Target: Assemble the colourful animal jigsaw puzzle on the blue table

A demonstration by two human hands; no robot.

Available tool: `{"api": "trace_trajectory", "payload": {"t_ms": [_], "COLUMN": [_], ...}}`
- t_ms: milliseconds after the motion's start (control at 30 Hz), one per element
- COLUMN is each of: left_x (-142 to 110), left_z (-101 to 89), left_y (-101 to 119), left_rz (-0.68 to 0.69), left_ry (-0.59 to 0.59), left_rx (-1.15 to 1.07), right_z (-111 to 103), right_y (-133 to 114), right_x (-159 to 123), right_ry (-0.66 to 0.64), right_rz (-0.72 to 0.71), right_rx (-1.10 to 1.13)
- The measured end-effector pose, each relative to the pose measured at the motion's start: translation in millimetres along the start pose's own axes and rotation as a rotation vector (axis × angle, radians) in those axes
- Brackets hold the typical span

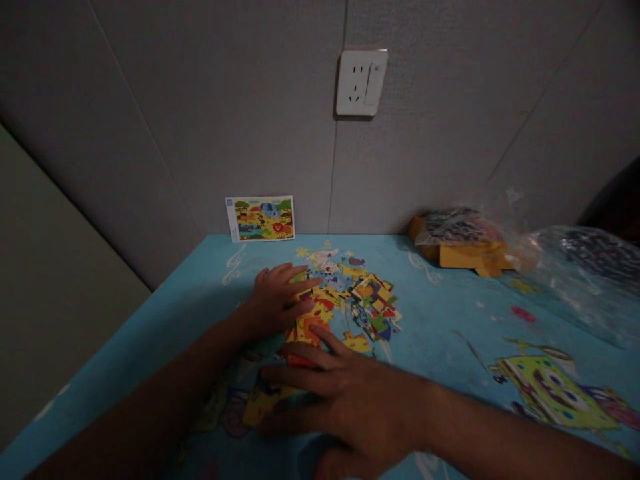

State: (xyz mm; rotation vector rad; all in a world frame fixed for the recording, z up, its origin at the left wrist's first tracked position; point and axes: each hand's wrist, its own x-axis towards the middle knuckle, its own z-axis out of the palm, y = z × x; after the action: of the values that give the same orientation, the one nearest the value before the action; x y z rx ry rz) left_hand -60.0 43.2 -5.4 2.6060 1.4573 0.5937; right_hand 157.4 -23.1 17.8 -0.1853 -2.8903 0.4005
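A heap of colourful jigsaw pieces [363, 300] lies in the middle of a light blue cartoon-printed tablecloth [450, 327]. My left hand [275, 300] rests flat on the left side of the heap, fingers stretched out over the pieces. My right hand [345, 393] lies flat nearer to me, fingers spread and pointing left, its fingertips over a few pieces at the heap's near edge. Neither hand grips anything. A small reference picture card [261, 218] with a safari scene leans upright against the wall behind the heap.
A yellow wooden puzzle tray in a plastic bag [463, 243] sits at the back right by the wall. More crumpled clear plastic [590, 273] lies at the far right. A white wall socket [361, 82] is above. The table's left edge drops off to the floor.
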Motion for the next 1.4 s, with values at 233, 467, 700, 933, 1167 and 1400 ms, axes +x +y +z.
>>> {"api": "trace_trajectory", "payload": {"t_ms": [233, 467, 700, 933, 1167, 1400], "left_x": [2.3, 11.3, 10.2, 6.0, 3.9, -4.2], "left_z": [2.9, 6.6, 1.7, -2.0, 5.4, -3.1], "left_y": [0.6, 5.8, -3.8, -17.9, -19.9, 8.3], "left_rz": [-0.03, -0.158, -0.133, -0.424, -0.562, -0.087], "left_ry": [-0.001, 0.142, 0.242, 0.524, 0.3, 0.164], "left_rx": [-0.002, -0.083, -0.111, -0.054, 0.108, -0.009], "right_z": [-3.3, -4.5, -4.0, -15.3, -19.1, -23.8], "right_y": [5.6, 3.5, 20.5, 45.2, 80.4, 94.1], "right_x": [0.1, 3.2, -2.0, -15.7, -39.3, -40.3], "right_ry": [0.024, 0.007, 0.029, 0.331, 0.336, 0.493], "right_rz": [0.052, 0.074, 0.062, 0.251, 0.78, 0.916], "right_rx": [-0.003, 0.012, 0.089, -0.086, -0.223, -0.024]}}
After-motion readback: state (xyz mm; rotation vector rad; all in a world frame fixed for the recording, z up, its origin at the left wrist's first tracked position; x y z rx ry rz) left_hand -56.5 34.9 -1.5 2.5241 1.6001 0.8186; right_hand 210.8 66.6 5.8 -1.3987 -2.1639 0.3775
